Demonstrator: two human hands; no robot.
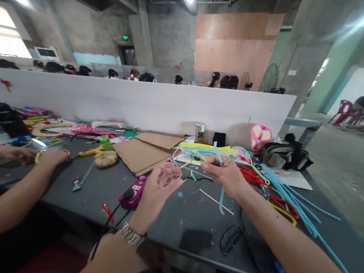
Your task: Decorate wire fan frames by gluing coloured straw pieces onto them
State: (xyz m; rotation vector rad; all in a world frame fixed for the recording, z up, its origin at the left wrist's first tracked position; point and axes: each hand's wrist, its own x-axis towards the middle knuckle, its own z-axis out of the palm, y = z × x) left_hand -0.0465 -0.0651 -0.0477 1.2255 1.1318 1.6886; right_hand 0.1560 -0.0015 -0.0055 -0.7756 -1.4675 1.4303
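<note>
My right hand (227,174) is closed in a pinch on a light blue pipe cleaner (221,200) that runs up past my fingers and hangs down over the dark table (190,222). My left hand (158,185), with a metal watch on the wrist, hovers with fingers apart and curled, holding nothing, beside a thin wire ring (177,175). A pink glue gun (132,192) lies just left of my left hand.
A pile of coloured pipe cleaners (272,188) lies to the right, cardboard sheets (146,150) in the middle, a black bag (285,155) at the back right. Another person's arms (17,186) rest on the table at left. A white partition (139,102) stands behind.
</note>
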